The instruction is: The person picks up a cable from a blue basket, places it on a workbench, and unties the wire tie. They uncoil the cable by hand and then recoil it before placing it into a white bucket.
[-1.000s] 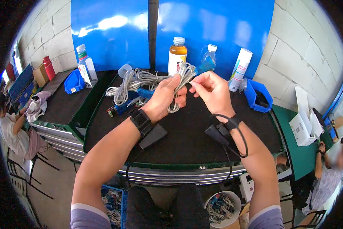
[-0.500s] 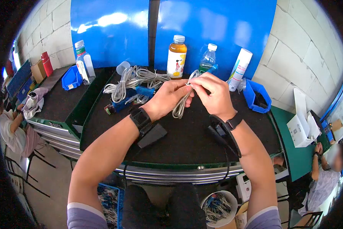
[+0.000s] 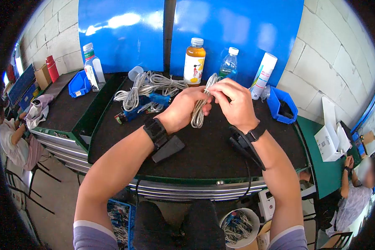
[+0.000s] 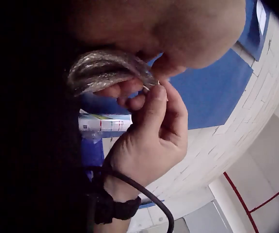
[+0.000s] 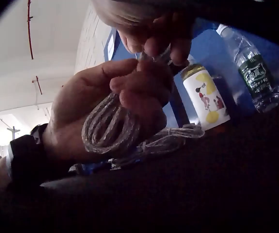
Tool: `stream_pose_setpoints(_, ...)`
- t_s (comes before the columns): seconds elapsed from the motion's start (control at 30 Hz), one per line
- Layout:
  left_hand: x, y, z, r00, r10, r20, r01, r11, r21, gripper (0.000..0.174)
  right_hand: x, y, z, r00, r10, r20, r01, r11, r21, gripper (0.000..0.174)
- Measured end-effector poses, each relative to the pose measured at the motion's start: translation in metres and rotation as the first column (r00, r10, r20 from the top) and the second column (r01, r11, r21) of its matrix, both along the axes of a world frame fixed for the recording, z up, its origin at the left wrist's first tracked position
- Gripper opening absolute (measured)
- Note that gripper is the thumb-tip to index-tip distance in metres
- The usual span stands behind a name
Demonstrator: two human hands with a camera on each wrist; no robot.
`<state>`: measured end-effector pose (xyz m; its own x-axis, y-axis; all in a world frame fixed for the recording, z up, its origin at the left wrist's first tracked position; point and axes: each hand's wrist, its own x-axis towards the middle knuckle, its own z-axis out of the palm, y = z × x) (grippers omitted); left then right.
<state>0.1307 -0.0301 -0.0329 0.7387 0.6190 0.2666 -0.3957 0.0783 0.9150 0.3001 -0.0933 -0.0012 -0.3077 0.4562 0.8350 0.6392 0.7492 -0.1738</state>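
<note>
A coiled grey cable (image 3: 198, 113) is gripped upright in my left hand (image 3: 182, 109), its loops hanging below the fingers and rising above them. My right hand (image 3: 236, 103) meets the left at the middle of the coil. Between its thumb and forefinger it pinches a thin white tie (image 4: 147, 88) that shows at the cable's narrow waist. In the right wrist view the lower cable loops (image 5: 111, 127) stick out under the left fingers. More bundled grey cables (image 3: 138, 92) with blue connectors (image 3: 159, 99) lie on the black mat, left of my hands.
An amber drink bottle (image 3: 194, 62), a clear bottle (image 3: 229, 63) and a spray can (image 3: 263, 75) stand along the back. Blue bins (image 3: 281, 105) flank the mat. A white bucket (image 3: 254, 227) and a blue crate (image 3: 133, 225) with cables are below. Other people sit at both sides.
The cable coil has come down and turned more upright in my left hand. My right hand has moved left to the coil's middle, and the blue end has gone from beside it.
</note>
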Motion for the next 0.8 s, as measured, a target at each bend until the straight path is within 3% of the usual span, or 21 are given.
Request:
stream_pose_setpoints(0.13,0.0005,-0.0011,0.0018,0.991,-0.058,0.121,0.079,0.981,-0.179,0.025,-0.0002,-0.0001,0.0003,1.000,0.003,-0.010,-0.003,1.000,0.000,0.008)
stream_pose_setpoints(0.27,-0.0030,-0.0053,0.0018,0.993,-0.001,0.122,0.007,0.999,-0.052,0.029,-0.0015,-0.0012,0.0001,0.998,0.039,-0.058,-0.041,0.999,-0.032,0.009)
stream_pose_setpoints(0.43,-0.0050,-0.0003,0.0008,0.989,0.013,0.149,-0.017,0.999,0.027,0.030,-0.0037,-0.0007,-0.0046,0.923,0.115,-0.368,-0.205,0.955,-0.214,0.009)
stream_pose_setpoints(0.53,-0.0061,-0.0047,0.0040,0.992,0.070,0.109,-0.075,0.996,0.041,0.028,-0.0030,-0.0048,-0.0010,0.904,0.100,-0.416,-0.227,0.936,-0.269,0.014)
stream_pose_setpoints(0.57,-0.0052,-0.0060,0.0044,0.990,0.086,0.110,-0.090,0.995,0.037,0.026,-0.0016,-0.0058,-0.0004,0.904,0.099,-0.416,-0.227,0.936,-0.269,0.014)
stream_pose_setpoints(0.63,-0.0040,-0.0047,0.0025,0.989,0.100,0.110,-0.105,0.994,0.034,0.025,0.0013,-0.0073,0.0003,0.929,0.005,-0.370,-0.177,0.884,-0.432,0.021)
stream_pose_setpoints(0.73,-0.0044,-0.0009,-0.0008,0.993,0.071,0.089,-0.084,0.986,0.145,0.024,-0.0014,-0.0058,-0.0015,0.960,-0.023,-0.279,-0.110,0.885,-0.453,0.022)
stream_pose_setpoints(0.8,-0.0071,-0.0059,0.0045,0.989,0.142,-0.035,-0.125,0.945,0.302,0.025,0.0037,0.0005,-0.0065,0.972,-0.047,-0.231,-0.065,0.888,-0.455,0.025)
